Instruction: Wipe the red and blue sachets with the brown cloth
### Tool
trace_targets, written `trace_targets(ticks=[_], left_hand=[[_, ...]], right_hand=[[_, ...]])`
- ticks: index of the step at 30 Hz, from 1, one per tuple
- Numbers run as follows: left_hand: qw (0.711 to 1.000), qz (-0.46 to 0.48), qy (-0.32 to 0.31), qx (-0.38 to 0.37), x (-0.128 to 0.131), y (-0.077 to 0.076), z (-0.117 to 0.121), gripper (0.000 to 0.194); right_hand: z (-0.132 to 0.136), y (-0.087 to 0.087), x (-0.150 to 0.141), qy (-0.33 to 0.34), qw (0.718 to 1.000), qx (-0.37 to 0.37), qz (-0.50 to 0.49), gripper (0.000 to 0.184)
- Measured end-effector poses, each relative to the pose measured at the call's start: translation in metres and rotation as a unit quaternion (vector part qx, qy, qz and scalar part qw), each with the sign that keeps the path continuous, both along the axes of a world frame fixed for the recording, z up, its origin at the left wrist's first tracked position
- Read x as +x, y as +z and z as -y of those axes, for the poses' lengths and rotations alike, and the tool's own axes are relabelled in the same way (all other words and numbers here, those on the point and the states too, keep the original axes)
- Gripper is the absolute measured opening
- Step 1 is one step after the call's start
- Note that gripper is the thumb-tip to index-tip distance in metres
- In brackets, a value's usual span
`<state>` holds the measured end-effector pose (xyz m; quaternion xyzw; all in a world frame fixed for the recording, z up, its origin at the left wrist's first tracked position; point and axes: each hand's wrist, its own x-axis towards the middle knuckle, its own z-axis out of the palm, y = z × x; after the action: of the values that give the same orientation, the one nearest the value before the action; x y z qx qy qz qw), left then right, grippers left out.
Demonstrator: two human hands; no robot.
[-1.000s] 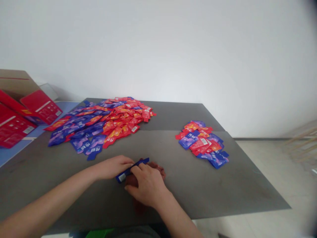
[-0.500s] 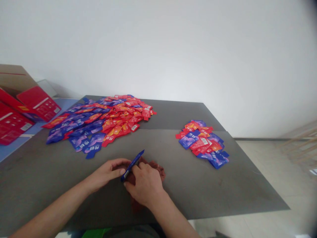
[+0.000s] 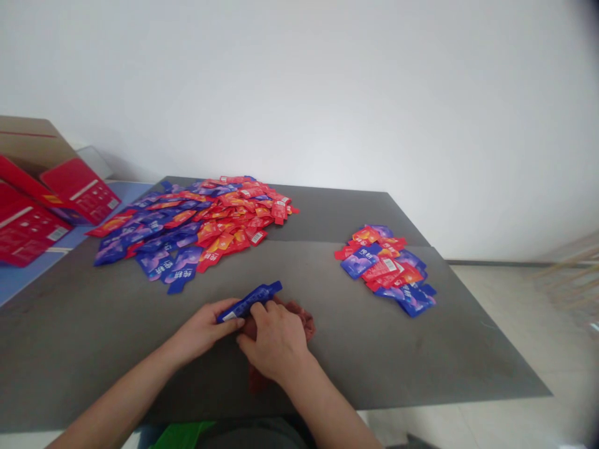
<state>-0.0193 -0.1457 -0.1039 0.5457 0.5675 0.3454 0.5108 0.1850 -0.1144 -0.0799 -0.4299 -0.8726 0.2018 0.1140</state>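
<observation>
A blue spouted pouch (image 3: pixel 243 304) is tilted over the near middle of the table, its spout pointing up and right. My left hand (image 3: pixel 202 328) pinches the pouch's lower left end between thumb and fingers. My right hand (image 3: pixel 277 340) is closed round a crumpled reddish-brown cloth (image 3: pixel 307 319), with its fingertips against the pouch's near side. Part of the cloth hangs below that hand; the rest is hidden under the palm.
On the grey table (image 3: pixel 374 355), a large heap of blue and red pouches (image 3: pixel 210 218) lies at the back left. A smaller pile (image 3: pixel 386 265) lies to the right. Open red cartons (image 3: pixel 32 218) stand on a blue surface at far left.
The pouch has turned so that more of its flat face and white label shows. My left thumb has moved along its lower edge. The right hand keeps the cloth.
</observation>
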Motion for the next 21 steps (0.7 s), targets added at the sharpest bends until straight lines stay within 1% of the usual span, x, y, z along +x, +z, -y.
trace_targets(ticks=[3, 5, 7, 9, 10, 12, 14, 15, 17, 19, 20, 21], left_hand=[[1.000, -0.007, 0.005, 0.001, -0.003, -0.002, -0.003, 0.034], [1.000, -0.013, 0.015, -0.001, -0.005, -0.003, -0.004, 0.030], [1.000, -0.016, 0.022, 0.000, -0.005, -0.003, -0.004, 0.028], [1.000, -0.004, 0.030, 0.000, -0.003, -0.002, -0.003, 0.029], [0.999, 0.007, 0.033, -0.001, -0.002, -0.001, -0.003, 0.030], [0.999, 0.025, 0.039, -0.009, 0.001, 0.000, -0.002, 0.031], [0.998, 0.025, 0.053, -0.007, 0.002, 0.002, -0.004, 0.029], [0.998, 0.017, 0.059, -0.003, 0.003, 0.003, -0.005, 0.027], [0.999, 0.000, 0.054, -0.005, 0.002, 0.005, -0.008, 0.026], [1.000, -0.011, 0.019, -0.020, 0.002, 0.006, -0.009, 0.027], [1.000, -0.013, -0.002, -0.026, 0.001, 0.006, -0.009, 0.026], [0.999, -0.011, -0.015, -0.028, 0.001, 0.006, -0.008, 0.026]], right_hand=[[-0.003, -0.002, 0.005, 0.006, 1.000, 0.003, -0.011, 0.030], [-0.002, 0.000, 0.008, 0.002, 1.000, 0.000, -0.025, 0.027], [0.004, 0.004, 0.010, -0.013, 0.999, 0.005, -0.045, 0.023], [0.013, 0.009, 0.006, -0.019, 0.997, 0.028, -0.074, 0.020], [0.017, 0.010, 0.002, -0.010, 0.995, 0.045, -0.086, 0.018], [0.019, 0.011, -0.008, 0.031, 0.992, 0.085, -0.092, 0.015], [0.007, 0.007, -0.017, 0.074, 0.988, 0.113, -0.075, 0.012], [-0.005, 0.005, -0.020, 0.078, 0.988, 0.120, -0.061, 0.011], [-0.036, 0.001, -0.018, 0.038, 0.992, 0.115, -0.028, 0.011], [-0.063, 0.004, -0.010, -0.043, 0.994, 0.099, 0.006, 0.012], [-0.069, 0.008, -0.004, -0.079, 0.992, 0.097, 0.011, 0.013], [-0.070, 0.013, 0.001, -0.104, 0.989, 0.102, 0.005, 0.013]])
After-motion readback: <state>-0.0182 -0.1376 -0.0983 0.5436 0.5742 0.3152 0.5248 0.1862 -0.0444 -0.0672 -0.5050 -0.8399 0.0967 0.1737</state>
